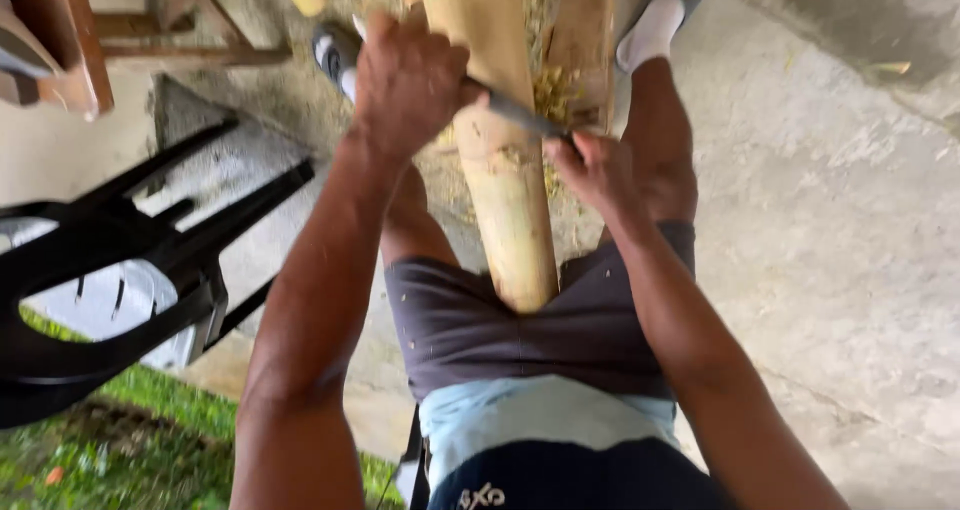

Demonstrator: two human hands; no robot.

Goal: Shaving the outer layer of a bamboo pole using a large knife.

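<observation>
Shaving step in hand, by the look; bamboo pole (505, 185) lay between the knees; left hand (408, 85) and right hand (598, 170) each closed round the blade (520, 115); next pull likely wanted even pressure.

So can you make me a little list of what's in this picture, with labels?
Person: seated, seen from above, legs apart
Left hand: wrapped around one end of a metal blade
Right hand: fingers on the blade's other end
Blade: lies across a pale wooden pole
Pole: runs between the knees, near end against the grey shorts
Shavings: yellowish bits beside the pole
Black chair: to the left
Ground: concrete floor, grass at lower left
</observation>
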